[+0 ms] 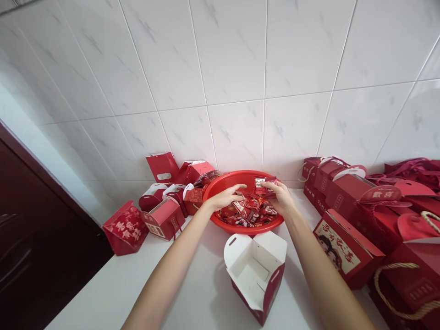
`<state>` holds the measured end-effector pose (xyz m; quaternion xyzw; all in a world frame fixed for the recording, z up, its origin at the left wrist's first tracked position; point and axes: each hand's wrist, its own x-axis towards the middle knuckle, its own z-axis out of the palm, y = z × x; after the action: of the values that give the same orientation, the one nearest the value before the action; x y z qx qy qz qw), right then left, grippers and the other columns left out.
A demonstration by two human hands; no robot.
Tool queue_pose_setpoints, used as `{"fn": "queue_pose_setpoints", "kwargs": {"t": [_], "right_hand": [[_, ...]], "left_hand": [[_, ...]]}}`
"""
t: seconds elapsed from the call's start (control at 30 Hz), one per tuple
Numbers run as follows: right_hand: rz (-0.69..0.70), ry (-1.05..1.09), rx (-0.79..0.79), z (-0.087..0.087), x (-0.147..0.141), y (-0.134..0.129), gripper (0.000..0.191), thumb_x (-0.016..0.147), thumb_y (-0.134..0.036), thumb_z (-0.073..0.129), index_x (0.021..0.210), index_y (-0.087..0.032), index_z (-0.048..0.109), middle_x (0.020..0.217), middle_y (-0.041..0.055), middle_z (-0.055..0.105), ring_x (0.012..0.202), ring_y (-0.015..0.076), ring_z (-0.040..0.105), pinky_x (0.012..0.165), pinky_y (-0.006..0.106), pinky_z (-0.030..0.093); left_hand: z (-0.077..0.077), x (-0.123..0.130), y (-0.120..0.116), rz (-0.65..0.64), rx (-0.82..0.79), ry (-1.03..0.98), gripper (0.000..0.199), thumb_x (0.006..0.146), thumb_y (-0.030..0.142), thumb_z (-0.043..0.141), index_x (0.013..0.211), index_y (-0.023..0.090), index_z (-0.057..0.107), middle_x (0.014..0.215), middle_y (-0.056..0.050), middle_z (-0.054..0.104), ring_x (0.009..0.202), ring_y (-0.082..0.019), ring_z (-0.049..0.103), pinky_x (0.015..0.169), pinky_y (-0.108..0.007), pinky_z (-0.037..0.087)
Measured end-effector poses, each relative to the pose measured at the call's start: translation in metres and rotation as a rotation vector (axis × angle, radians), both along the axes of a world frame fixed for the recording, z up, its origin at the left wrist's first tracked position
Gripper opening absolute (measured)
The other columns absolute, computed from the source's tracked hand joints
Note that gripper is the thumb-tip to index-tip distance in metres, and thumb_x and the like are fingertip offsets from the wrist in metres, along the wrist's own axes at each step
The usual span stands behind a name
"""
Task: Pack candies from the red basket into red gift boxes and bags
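A red plastic basket (208,195) holds many small red wrapped candy packets (252,213). My left hand (225,198) reaches over the basket's left side, fingers stretched out and apart, just above a red-and-white packet (239,206). Whether its lower fingers touch that packet I cannot tell. Over the right side, my right hand (282,198) is closed on a small red-and-white candy packet (260,183), pinched between thumb and fingers. Between my forearms stands a red gift box (255,275) with its flaps open; its white inside holds nothing visible.
Several closed red gift boxes (165,219) stand to the left, near the table's edge by a dark door (44,220). More boxes (347,245), some with rope handles, crowd the right side. A white tiled wall (237,137) rises behind the white table (144,275).
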<state>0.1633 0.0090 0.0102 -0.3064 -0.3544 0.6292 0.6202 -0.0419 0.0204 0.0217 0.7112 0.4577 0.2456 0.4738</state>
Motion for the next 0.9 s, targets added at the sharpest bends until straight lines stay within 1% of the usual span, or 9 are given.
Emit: {"fn": "queue_pose_setpoints", "kwargs": {"t": [0.13,0.27,0.4,0.47,0.6,0.7,0.77,0.83,0.9], "right_hand": [[0.029,-0.104,-0.058,-0.005,-0.002,-0.003,0.027,0.05,-0.021,0.084,0.065,-0.017,0.062,0.06,0.0003,0.067,0.052,0.0147,0.062,0.045,0.024,0.049],[0.016,-0.14,-0.056,-0.007,-0.002,-0.004,0.026,0.052,-0.022,0.084,0.068,-0.017,0.063,0.065,0.0021,0.069,0.053,0.0145,0.062,0.045,0.024,0.048],[0.032,-0.174,-0.036,-0.009,-0.001,-0.003,0.031,0.048,-0.026,0.087,0.065,-0.017,0.062,0.063,0.0011,0.067,0.056,0.0139,0.061,0.047,0.022,0.047],[0.034,-0.185,-0.034,-0.01,0.0,-0.002,0.032,0.047,-0.027,0.087,0.064,-0.017,0.062,0.061,0.0003,0.065,0.056,0.0137,0.061,0.047,0.022,0.047],[0.068,-0.205,-0.037,-0.012,0.0,0.0,0.029,0.048,-0.025,0.086,0.064,-0.017,0.062,0.064,0.0008,0.067,0.057,0.0134,0.061,0.05,0.023,0.048],[0.136,-0.23,-0.027,-0.015,-0.001,0.001,0.028,0.05,-0.023,0.085,0.067,-0.017,0.064,0.069,0.0025,0.07,0.062,0.0164,0.065,0.056,0.027,0.052],[0.169,-0.258,-0.028,-0.016,-0.001,0.002,0.028,0.052,-0.023,0.085,0.069,-0.018,0.064,0.068,0.0024,0.07,0.061,0.0175,0.065,0.056,0.028,0.052],[0.175,-0.274,-0.026,-0.016,-0.001,0.001,0.027,0.051,-0.024,0.085,0.069,-0.018,0.065,0.064,0.0013,0.068,0.058,0.0171,0.064,0.054,0.028,0.051],[0.156,-0.272,-0.009,-0.015,-0.002,0.001,0.028,0.05,-0.024,0.085,0.069,-0.018,0.065,0.065,0.0008,0.068,0.059,0.0167,0.064,0.055,0.028,0.051]], "left_hand": [[-0.003,0.0,-0.001,0.018,0.035,-0.058,0.07,0.08,0.025,0.069,0.146,0.023,0.045,0.157,-0.01,0.04,0.137,-0.026,0.047,0.11,-0.036,0.041],[-0.008,0.004,0.0,0.062,0.023,-0.173,0.073,0.08,0.024,0.069,0.148,0.024,0.04,0.156,-0.012,0.041,0.131,-0.027,0.053,0.104,-0.039,0.047],[-0.016,0.005,0.005,0.085,0.117,-0.19,0.061,0.078,0.024,0.072,0.136,0.023,0.052,0.155,-0.011,0.042,0.132,-0.027,0.05,0.104,-0.037,0.046],[-0.021,0.005,0.008,0.102,0.156,-0.184,0.056,0.076,0.025,0.074,0.129,0.022,0.056,0.152,-0.011,0.044,0.129,-0.027,0.052,0.1,-0.037,0.048],[-0.027,0.006,0.011,0.121,0.216,-0.228,0.049,0.072,0.027,0.078,0.115,0.02,0.057,0.138,-0.012,0.053,0.116,-0.025,0.058,0.088,-0.036,0.051],[-0.026,0.008,0.01,0.083,0.257,-0.287,0.042,0.068,0.031,0.082,0.099,0.019,0.056,0.115,-0.007,0.059,0.106,-0.022,0.06,0.084,-0.034,0.051],[-0.025,0.009,0.008,0.063,0.305,-0.294,0.04,0.067,0.033,0.083,0.09,0.018,0.055,0.101,-0.003,0.058,0.1,-0.019,0.06,0.083,-0.032,0.05],[-0.023,0.009,0.005,0.053,0.324,-0.288,0.04,0.066,0.033,0.085,0.086,0.018,0.054,0.093,-0.001,0.058,0.093,-0.017,0.06,0.081,-0.03,0.049],[-0.021,0.01,0.001,0.04,0.285,-0.277,0.042,0.066,0.033,0.085,0.091,0.018,0.055,0.093,0.0,0.059,0.089,-0.015,0.061,0.079,-0.03,0.05]]}}
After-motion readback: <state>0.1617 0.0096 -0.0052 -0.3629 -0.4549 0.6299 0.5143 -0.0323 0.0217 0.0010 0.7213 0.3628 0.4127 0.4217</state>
